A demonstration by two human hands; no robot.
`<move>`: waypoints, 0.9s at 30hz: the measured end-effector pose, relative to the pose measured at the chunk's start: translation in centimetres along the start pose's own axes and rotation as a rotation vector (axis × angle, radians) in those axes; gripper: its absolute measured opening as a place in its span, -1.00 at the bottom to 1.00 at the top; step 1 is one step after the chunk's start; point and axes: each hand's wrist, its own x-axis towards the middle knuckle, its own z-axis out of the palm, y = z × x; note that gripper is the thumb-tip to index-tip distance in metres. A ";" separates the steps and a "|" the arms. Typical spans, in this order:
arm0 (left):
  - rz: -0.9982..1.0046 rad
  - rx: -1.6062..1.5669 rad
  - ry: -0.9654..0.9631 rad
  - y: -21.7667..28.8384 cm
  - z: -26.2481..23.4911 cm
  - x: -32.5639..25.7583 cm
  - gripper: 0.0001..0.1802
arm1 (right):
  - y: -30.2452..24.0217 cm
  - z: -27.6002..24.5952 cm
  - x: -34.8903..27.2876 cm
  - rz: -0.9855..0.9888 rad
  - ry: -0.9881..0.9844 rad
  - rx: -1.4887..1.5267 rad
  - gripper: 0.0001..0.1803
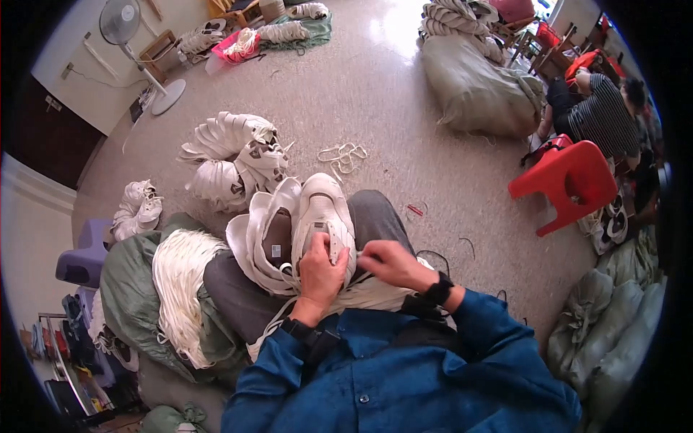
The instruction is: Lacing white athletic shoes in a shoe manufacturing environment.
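A white sneaker (322, 196) was held by the left hand (323, 274); a lace (359, 253) was apparently pinched by the right hand (391, 263), lacing seemingly unfinished.

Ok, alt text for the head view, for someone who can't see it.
A seated person in blue holds a white shoe upper in the left hand, the right hand curled close to its right edge. More white uppers lie beside it and in stacks on the floor; at left, a bundle of white laces hangs over a green sack.
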 end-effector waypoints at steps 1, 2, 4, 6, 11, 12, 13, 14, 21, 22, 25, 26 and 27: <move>-0.087 -0.045 0.002 0.1 0.2 -0.1 -0.65 | -0.5 -1.3 -0.1 0.087 0.013 0.070 -0.77; -0.095 -0.050 -0.002 0.1 0.4 -0.3 -0.65 | -0.8 -2.4 0.2 0.173 0.026 0.138 -0.81; -0.108 -0.179 0.071 -0.1 1.0 -0.9 -0.63 | -0.2 -3.2 0.6 0.175 0.071 0.290 -0.85; -0.146 -0.266 0.068 -0.7 1.5 -1.2 -0.61 | -0.5 -3.7 0.8 0.169 0.116 0.442 -0.85; -0.233 -0.301 -0.011 -0.7 1.3 -1.2 -0.56 | -0.2 -4.9 0.6 0.476 -0.141 0.482 -0.86; -0.188 -0.352 0.016 -1.1 1.5 -1.5 -0.55 | -0.6 -4.6 0.7 0.506 -0.179 0.519 -0.86; -0.142 -0.402 0.044 -1.4 1.7 -1.7 -0.53 | -1.0 -4.4 1.3 0.436 -0.181 0.507 -0.86; -0.148 -0.403 0.050 -1.7 1.9 -2.0 -0.53 | -1.6 -4.1 1.9 0.438 -0.190 0.505 -0.86; -0.169 -0.431 0.011 -1.4 1.5 -1.6 -0.51 | -3.8 -0.9 4.9 0.137 0.032 0.161 -0.85; -0.160 -0.447 0.017 -1.4 1.6 -1.6 -0.52 | -4.1 -0.9 5.1 0.134 0.025 0.158 -0.85; -0.157 -0.367 0.003 -1.0 1.1 -1.6 -0.55 | -4.7 -1.1 5.4 0.147 0.014 0.020 -0.86; -0.157 -0.369 0.006 -0.8 0.8 -1.6 -0.55 | -4.7 -1.2 5.5 0.048 0.020 -0.115 -0.88; -0.154 -0.355 -0.001 -0.6 0.6 -1.5 -0.56 | -4.8 -1.3 5.6 -0.053 0.026 -0.250 -0.89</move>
